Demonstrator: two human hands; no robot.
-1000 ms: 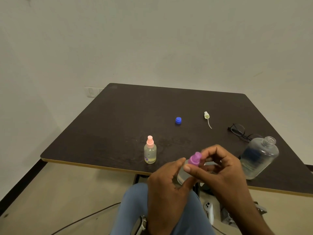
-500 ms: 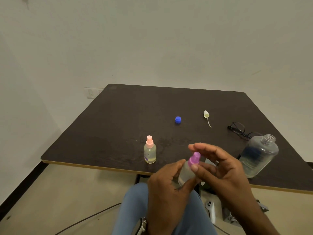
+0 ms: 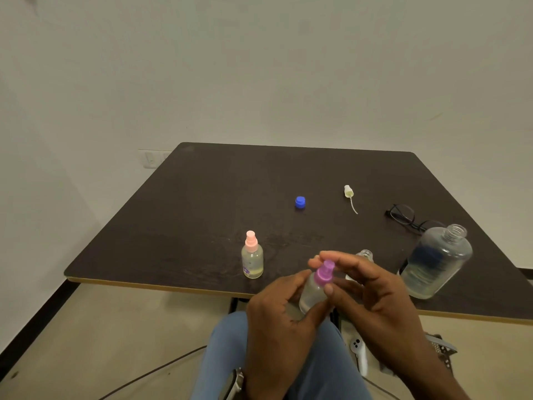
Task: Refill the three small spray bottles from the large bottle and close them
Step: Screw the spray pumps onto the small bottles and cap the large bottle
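Left hand [image 3: 281,316] grips small bottle [image 3: 313,294]; right hand [image 3: 377,301] fingers [image 3: 327,288] pinch purple sprayer [image 3: 324,274].

The right hand [image 3: 372,295] hides most of a small uncapped clear bottle [image 3: 365,254]; the dark counter's [image 3: 202,197] right corner is cut off.

Clear plastic bottles on a dark, matt bench

The bench [image 3: 202,215] had a dark wood-grain top, matt, with a pale edge strip. Right of it, the large bottle [image 3: 435,264] was clear, glossy plastic, as was the small pink-capped spray bottle [image 3: 252,259]. The blue cap [image 3: 300,202] looked smooth plastic; the glasses [image 3: 403,219] had thin dark frames.
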